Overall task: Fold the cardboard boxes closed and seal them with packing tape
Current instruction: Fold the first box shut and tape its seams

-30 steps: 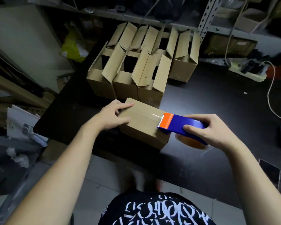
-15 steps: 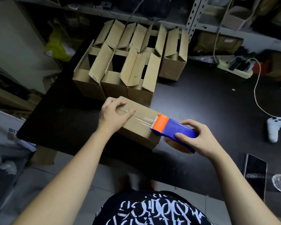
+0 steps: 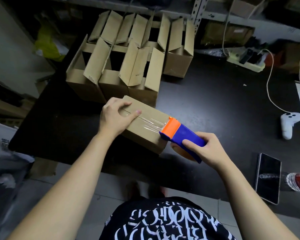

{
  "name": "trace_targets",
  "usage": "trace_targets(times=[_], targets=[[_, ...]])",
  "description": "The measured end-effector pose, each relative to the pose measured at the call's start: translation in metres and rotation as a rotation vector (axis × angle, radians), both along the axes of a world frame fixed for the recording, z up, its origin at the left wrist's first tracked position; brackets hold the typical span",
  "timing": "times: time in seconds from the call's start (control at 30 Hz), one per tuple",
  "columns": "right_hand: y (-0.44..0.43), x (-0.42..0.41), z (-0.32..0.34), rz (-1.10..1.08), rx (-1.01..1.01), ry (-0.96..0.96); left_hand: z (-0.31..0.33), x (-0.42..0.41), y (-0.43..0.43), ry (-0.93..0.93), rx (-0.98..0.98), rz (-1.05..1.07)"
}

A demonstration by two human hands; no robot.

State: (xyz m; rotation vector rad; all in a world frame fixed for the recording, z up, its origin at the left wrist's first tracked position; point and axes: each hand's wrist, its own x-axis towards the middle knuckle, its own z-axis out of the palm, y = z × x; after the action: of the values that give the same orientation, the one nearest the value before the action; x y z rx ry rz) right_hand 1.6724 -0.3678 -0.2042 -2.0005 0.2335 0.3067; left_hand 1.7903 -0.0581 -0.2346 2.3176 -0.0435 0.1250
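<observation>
Box (image 3: 142, 134) under left fingers (image 3: 119, 103); right fingers (image 3: 190, 143) grip dispenser (image 3: 184, 134).

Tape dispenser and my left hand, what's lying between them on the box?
Wrinkled clear tape on the closed box's top seam, from left hand to tape dispenser, in the head view.

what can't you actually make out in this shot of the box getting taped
Head view, the only one:
Far end of the seam on the closed box: covered by the left hand.
Tape roll: mostly hidden under the tape dispenser and the right hand.
Insides of the open boxes: dark, screened by their upright flaps.
Bottle: cut off by the right edge.
</observation>
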Motion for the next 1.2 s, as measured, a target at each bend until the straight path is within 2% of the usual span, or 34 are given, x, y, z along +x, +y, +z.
trace_targets(times=[0.23, 0.37, 0.57, 0.87, 1.2], targets=[[-0.035, 0.003, 0.017, 0.074, -0.158, 0.135, 0.001, 0.0, -0.001, 0.011, -0.009, -0.01], [-0.036, -0.009, 0.008, 0.082, -0.059, 0.142, 0.004, 0.0, -0.003, 0.017, -0.011, -0.016], [-0.056, -0.024, -0.003, 0.018, -0.082, 0.16, -0.001, 0.003, -0.002, 0.015, -0.032, -0.018], [-0.039, -0.022, -0.033, 0.038, -0.079, 0.166, 0.002, 0.001, -0.004, 0.055, -0.074, 0.0], [-0.034, 0.016, -0.001, 0.172, -0.291, 0.246, 0.005, 0.001, -0.007, 0.095, -0.102, 0.012]])
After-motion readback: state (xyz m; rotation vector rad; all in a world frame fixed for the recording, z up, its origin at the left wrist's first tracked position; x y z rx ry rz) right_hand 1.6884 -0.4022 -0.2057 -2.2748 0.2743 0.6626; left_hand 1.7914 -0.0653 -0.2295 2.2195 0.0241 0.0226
